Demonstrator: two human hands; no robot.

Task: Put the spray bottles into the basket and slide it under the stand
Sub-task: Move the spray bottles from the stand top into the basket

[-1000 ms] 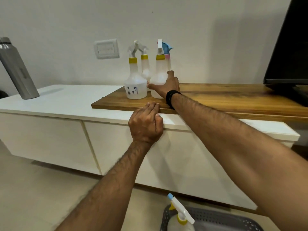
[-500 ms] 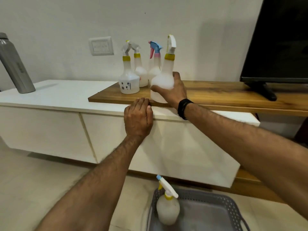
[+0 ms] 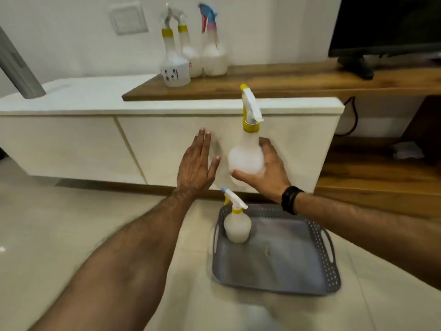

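Second bottle in transit to basket, by my read. Right hand [image 3: 267,170] grips bottle [image 3: 245,158] round belly, mid-frame, above basket [image 3: 322,254] at lower right. Bottle upright, long axis near vertical, slight lean; nozzle points up-left. Left hand [image 3: 198,163] open, flat, empty, just beside it. One bottle [image 3: 236,225] stands upright in basket's upper-left corner. Next: lower held bottle beside it, clear of its nozzle. Three bottles [image 3: 174,65] wait on stand [image 3: 286,84], top centre.

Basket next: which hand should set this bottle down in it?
Right. The right hand already grips the bottle upright, above the gray basket, which holds one bottle. The left hand is open and empty, flat toward the cabinet front.
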